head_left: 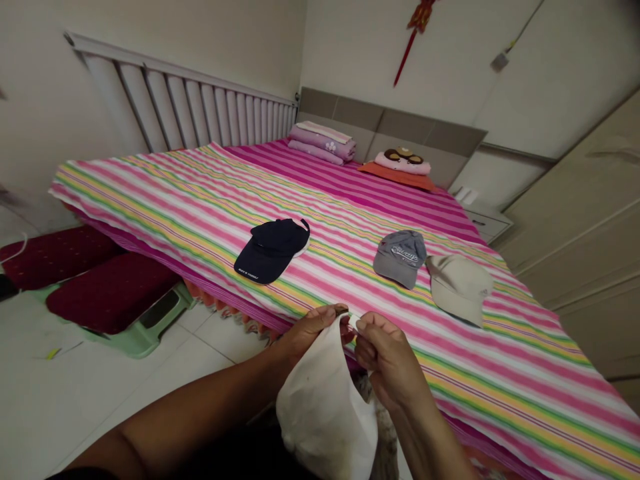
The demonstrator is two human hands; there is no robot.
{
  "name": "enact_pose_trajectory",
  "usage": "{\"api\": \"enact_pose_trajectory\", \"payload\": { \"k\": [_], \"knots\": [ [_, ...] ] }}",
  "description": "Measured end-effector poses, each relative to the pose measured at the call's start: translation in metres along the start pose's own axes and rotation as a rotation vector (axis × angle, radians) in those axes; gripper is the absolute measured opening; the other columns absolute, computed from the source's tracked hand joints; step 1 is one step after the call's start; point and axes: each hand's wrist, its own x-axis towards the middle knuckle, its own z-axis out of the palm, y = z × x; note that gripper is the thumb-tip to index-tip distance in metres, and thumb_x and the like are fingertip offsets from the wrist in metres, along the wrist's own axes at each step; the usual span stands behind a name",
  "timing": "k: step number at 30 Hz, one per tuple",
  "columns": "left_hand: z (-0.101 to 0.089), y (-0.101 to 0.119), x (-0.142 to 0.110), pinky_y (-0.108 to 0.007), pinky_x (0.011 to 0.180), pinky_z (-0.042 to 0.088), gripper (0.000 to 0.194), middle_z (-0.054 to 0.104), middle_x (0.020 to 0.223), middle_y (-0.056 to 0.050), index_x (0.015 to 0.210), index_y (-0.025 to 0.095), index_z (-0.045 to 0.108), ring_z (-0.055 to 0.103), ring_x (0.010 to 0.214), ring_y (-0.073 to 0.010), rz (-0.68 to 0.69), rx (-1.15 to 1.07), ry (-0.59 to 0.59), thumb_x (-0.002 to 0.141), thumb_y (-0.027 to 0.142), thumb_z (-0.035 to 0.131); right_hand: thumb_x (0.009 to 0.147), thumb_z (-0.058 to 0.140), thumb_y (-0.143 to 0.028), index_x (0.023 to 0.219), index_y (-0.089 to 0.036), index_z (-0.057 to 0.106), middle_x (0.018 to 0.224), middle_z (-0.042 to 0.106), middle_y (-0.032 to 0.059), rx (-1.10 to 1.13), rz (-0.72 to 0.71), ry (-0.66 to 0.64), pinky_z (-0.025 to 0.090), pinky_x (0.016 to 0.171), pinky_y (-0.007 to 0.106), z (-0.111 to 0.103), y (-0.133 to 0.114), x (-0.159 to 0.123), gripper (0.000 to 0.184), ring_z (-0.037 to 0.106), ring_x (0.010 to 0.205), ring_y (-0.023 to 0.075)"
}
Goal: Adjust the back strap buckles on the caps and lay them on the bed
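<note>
I hold a white cap (pixel 323 407) in front of the bed's near edge with both hands. My left hand (pixel 313 330) pinches its top edge from the left. My right hand (pixel 387 360) pinches a small white strap at the same edge from the right. Both hands are closed on the cap. On the striped bedsheet (pixel 200 200) beyond lie a dark navy cap (pixel 273 250), a grey cap (pixel 400 257) and a beige cap (pixel 457 287), the last two touching.
Folded bedding (pixel 323 142) and a pillow with a plush toy (pixel 400 167) lie at the headboard. Two dark red cushions on a green stool (pixel 107 293) stand on the tiled floor at left. A wardrobe (pixel 575 220) and nightstand (pixel 487 220) are on the right.
</note>
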Motion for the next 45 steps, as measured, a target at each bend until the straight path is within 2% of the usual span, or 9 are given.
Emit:
{"api": "enact_pose_trajectory", "payload": {
  "k": [5, 13, 19, 27, 40, 45],
  "knots": [
    [-0.005, 0.0, 0.003, -0.017, 0.052, 0.042, 0.031, 0.062, 0.061, 0.0, 0.076, 0.013, 0.062, 0.057, 0.051, -0.0082, -0.001, 0.038, 0.013, 0.051, 0.024, 0.077, 0.062, 0.062, -0.025, 0.05, -0.017, 0.043, 0.037, 0.031, -0.0107, -0.009, 0.018, -0.005, 0.012, 0.035, 0.018, 0.0, 0.002, 0.002, 0.024, 0.017, 0.034, 0.002],
    [-0.011, -0.002, 0.004, -0.017, 0.049, 0.04, 0.028, 0.063, 0.062, -0.001, 0.079, 0.013, 0.062, 0.057, 0.052, -0.0089, 0.003, 0.096, -0.09, 0.058, 0.026, 0.073, 0.061, 0.06, -0.022, 0.051, -0.017, 0.042, 0.038, 0.034, -0.0097, -0.012, 0.051, -0.006, 0.012, 0.036, 0.018, 0.001, 0.0, 0.003, 0.022, 0.019, 0.034, 0.0018],
    [-0.012, 0.0, 0.003, -0.019, 0.054, 0.042, 0.03, 0.064, 0.067, -0.004, 0.081, 0.012, 0.063, 0.057, 0.055, -0.0101, 0.031, 0.204, -0.081, 0.057, 0.027, 0.074, 0.062, 0.062, -0.022, 0.051, -0.017, 0.041, 0.037, 0.032, -0.0108, 0.018, 0.072, -0.022, 0.01, 0.036, 0.018, -0.001, 0.0, 0.003, 0.024, 0.016, 0.034, 0.0011],
    [-0.008, 0.005, 0.001, -0.019, 0.051, 0.038, 0.027, 0.06, 0.062, 0.0, 0.075, 0.011, 0.065, 0.052, 0.049, -0.0062, 0.077, 0.34, -0.038, 0.053, 0.023, 0.075, 0.063, 0.061, -0.023, 0.053, -0.018, 0.042, 0.036, 0.029, -0.0118, 0.047, 0.078, -0.036, 0.011, 0.035, 0.018, -0.003, -0.001, 0.002, 0.022, 0.015, 0.033, 0.0015],
    [-0.001, 0.012, -0.003, -0.023, 0.058, 0.041, 0.024, 0.063, 0.066, -0.002, 0.073, 0.012, 0.067, 0.055, 0.057, -0.0106, 0.111, 0.433, -0.054, 0.053, 0.022, 0.075, 0.061, 0.063, -0.023, 0.051, -0.018, 0.042, 0.036, 0.028, -0.0117, 0.001, 0.056, -0.037, 0.009, 0.036, 0.019, -0.001, -0.003, 0.0, 0.024, 0.015, 0.034, 0.0021],
    [-0.005, 0.012, -0.002, -0.023, 0.06, 0.042, 0.024, 0.064, 0.068, -0.003, 0.075, 0.012, 0.067, 0.056, 0.059, -0.0109, 0.126, 0.459, -0.057, 0.054, 0.02, 0.074, 0.062, 0.063, -0.024, 0.052, -0.018, 0.043, 0.036, 0.03, -0.0112, 0.002, 0.026, -0.021, 0.01, 0.037, 0.019, -0.003, 0.0, 0.0, 0.023, 0.017, 0.034, 0.0025]
  ]
}}
